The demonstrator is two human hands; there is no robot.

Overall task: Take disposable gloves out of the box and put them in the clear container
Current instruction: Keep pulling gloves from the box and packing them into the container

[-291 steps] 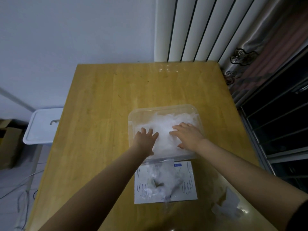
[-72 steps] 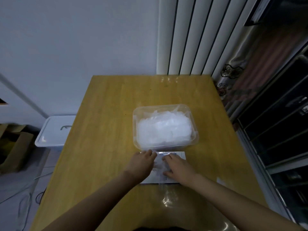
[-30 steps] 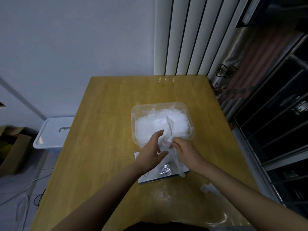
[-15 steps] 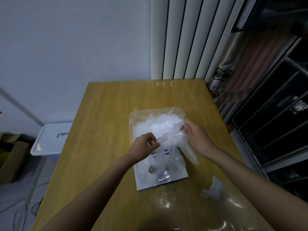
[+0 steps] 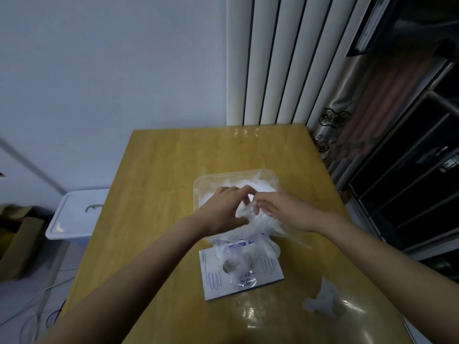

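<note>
Both hands [image 5: 250, 207] grip clear gloves [image 5: 250, 219] over container [image 5: 198, 187], w/ box [image 5: 238, 276] nearer.

Wooden table [image 5: 159, 184], centre of frame, against a pale wall. White lidded storage bin [image 5: 74, 214] on the floor at left, cardboard box [image 5: 17, 244] beside it; white radiator [image 5: 278, 58] upper centre. Patterned curtain [image 5: 347, 115] at upper right.

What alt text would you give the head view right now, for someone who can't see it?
Both bare hands, left hand and right hand, hold a bunch of thin clear gloves over a clear container already heaped with them, on a wooden table. The flat glove box lies just nearer, more gloves spilling from its opening, and one loose glove lies to its right.
</note>
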